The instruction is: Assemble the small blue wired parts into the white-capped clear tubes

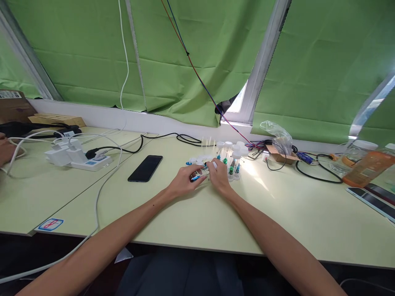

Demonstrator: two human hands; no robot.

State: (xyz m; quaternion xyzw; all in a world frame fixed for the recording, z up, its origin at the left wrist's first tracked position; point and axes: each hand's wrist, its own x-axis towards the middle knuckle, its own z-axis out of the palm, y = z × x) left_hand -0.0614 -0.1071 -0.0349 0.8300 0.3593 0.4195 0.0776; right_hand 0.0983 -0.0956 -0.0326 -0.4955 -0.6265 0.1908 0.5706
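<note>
My left hand (184, 179) is closed around a small, partly see-through piece with a bright blue part (195, 178) along its near side. Its exact kind is too small to tell. Pressed close from the right, my right hand (218, 174) has its fingers pinched together at the piece's far end; what they hold is hidden. Just beyond the right hand stand several clear tubes with white caps (236, 153), holding green and blue parts. Small white caps (200, 158) and blue bits (189, 163) lie behind the left hand.
A black phone (145, 168) lies left of my hands. Farther left are a white power strip (92, 163) with cables and another person's hand (6, 150). A small cardboard box (281, 155), an orange bottle (368, 168) and another phone (372, 202) are on the right.
</note>
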